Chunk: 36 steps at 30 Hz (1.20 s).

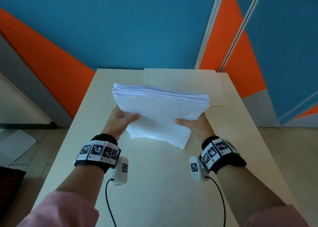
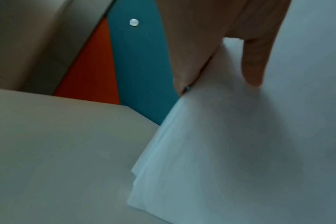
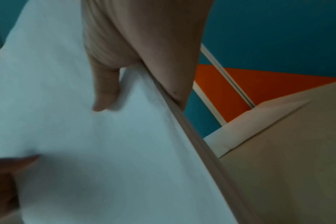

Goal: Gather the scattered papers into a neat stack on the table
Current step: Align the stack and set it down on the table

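Wall (image 1: 120, 25): blue and orange panels are seen behind the far end of the table, with pale vertical strips at the right.
Table (image 1: 154, 183): a pale beige top is seen stretching from near to far; a flat sheet of matching beige board (image 1: 189, 80) lies on its far right part.
Floor (image 1: 34, 140): light tiles are seen at the left, where one loose white sheet (image 1: 16, 145) lies well apart from the table.
Stack of papers (image 1: 160, 116): a thick white bundle is held over the middle of the table, tilted — the far edge is raised and the near corner points down toward the tabletop. Whether the near corner touches the table cannot be told. The sheet edges are roughly aligned, though slightly fanned at the far left corner.
Left hand (image 1: 122, 118): the left side of the stack is gripped, with the thumb laid on top and the fingers hidden underneath; in the left wrist view the thumb (image 2: 253, 68) is pressed onto the top sheet.
Right hand (image 1: 192, 123): the right side of the stack is gripped the same way — thumb on top, fingers curled beneath; in the right wrist view the thumb (image 3: 105, 91) rests on the paper.
Wristbands (image 1: 99, 152): black bands with white coded markers are worn on both wrists, and a black cable hangs from each.
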Each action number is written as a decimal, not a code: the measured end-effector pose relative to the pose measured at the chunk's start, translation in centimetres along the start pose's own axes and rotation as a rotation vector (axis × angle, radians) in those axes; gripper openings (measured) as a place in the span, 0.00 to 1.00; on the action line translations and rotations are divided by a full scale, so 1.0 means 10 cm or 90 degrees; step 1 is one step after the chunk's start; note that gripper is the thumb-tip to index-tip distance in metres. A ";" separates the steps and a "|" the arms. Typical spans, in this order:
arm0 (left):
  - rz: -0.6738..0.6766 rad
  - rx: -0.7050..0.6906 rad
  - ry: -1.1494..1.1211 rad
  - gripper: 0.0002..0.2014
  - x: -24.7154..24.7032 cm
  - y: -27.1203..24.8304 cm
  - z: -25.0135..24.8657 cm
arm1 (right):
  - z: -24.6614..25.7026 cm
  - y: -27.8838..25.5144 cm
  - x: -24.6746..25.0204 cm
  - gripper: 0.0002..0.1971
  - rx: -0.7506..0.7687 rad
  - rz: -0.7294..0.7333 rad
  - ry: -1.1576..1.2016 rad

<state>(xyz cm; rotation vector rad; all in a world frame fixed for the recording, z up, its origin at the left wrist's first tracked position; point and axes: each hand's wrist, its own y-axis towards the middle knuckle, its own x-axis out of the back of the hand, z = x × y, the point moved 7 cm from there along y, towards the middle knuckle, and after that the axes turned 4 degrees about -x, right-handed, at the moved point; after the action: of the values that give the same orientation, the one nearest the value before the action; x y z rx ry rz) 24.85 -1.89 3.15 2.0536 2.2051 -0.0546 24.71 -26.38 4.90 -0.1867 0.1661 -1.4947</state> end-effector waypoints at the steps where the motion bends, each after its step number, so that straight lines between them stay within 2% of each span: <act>1: -0.008 -0.009 -0.001 0.27 -0.03 0.00 -0.02 | 0.02 -0.01 -0.01 0.17 0.003 -0.009 0.001; 4: -0.027 -0.044 -0.012 0.20 -0.05 0.02 -0.11 | 0.15 -0.03 -0.02 0.14 0.022 -0.021 0.094; 6: -0.035 -0.042 -0.008 0.20 -0.01 0.02 -0.09 | 0.10 -0.01 0.00 0.16 0.017 -0.007 0.090; 8: -0.041 -0.002 0.022 0.17 0.01 -0.04 0.05 | -0.06 -0.01 -0.05 0.19 0.000 0.013 0.003; 11: -0.070 0.037 0.042 0.03 0.02 -0.12 0.18 | -0.30 0.01 -0.03 0.18 -0.054 0.039 -0.122; 13: -0.107 0.041 0.015 0.05 0.06 -0.14 0.17 | -0.37 0.03 0.01 0.09 -0.084 0.047 -0.150; 14: -0.125 0.043 -0.011 0.07 0.09 -0.14 0.16 | -0.38 0.03 0.05 0.09 -0.084 0.037 -0.186; 15: -0.138 0.047 -0.044 0.08 0.12 -0.13 0.15 | -0.39 0.03 0.09 0.17 -0.085 0.026 -0.214; 16: -0.148 0.054 -0.083 0.09 0.15 -0.14 0.16 | -0.39 0.02 0.16 0.21 -0.078 0.008 -0.224; 19: -0.165 0.093 -0.234 0.09 0.17 -0.17 0.24 | -0.20 -0.08 0.25 0.17 -0.030 -0.065 -0.099; 22: -0.155 0.160 -0.321 0.18 0.07 -0.27 0.38 | -0.08 -0.18 0.21 0.07 -0.030 -0.058 0.192; 24: -0.119 0.198 -0.371 0.20 -0.05 -0.33 0.44 | -0.07 -0.23 0.10 0.19 -0.051 -0.061 0.194; 25: -0.098 0.210 -0.383 0.19 -0.09 -0.36 0.46 | -0.05 -0.26 0.05 0.16 -0.049 -0.059 0.142; 26: -0.084 0.222 -0.369 0.16 -0.10 -0.37 0.50 | 0.01 -0.30 0.02 0.07 -0.048 -0.071 0.102; 28: -0.090 0.233 -0.272 0.15 0.04 -0.42 0.52 | 0.15 -0.38 0.04 0.10 -0.010 -0.087 0.067; 29: -0.105 0.238 -0.194 0.19 0.18 -0.42 0.54 | 0.24 -0.37 0.06 0.08 0.046 -0.066 0.076; 31: -0.146 0.213 -0.045 0.34 0.48 -0.41 0.49 | 0.38 -0.37 0.13 0.14 0.117 -0.046 0.041; 33: -0.159 0.133 0.042 0.43 0.67 -0.38 0.24 | 0.44 -0.38 0.22 0.15 0.134 -0.037 -0.030; 35: -0.042 0.062 0.073 0.46 0.59 -0.31 -0.01 | 0.42 -0.36 0.28 0.13 0.119 -0.009 -0.083; 36: 0.027 0.061 0.074 0.44 0.49 -0.31 -0.10 | 0.40 -0.36 0.28 0.13 0.093 0.008 -0.093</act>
<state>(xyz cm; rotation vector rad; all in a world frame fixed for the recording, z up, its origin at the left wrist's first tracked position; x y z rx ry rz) 21.40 2.80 3.35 2.2062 2.2668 -0.0382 22.35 -29.31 9.59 -0.1760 -0.0591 -1.4678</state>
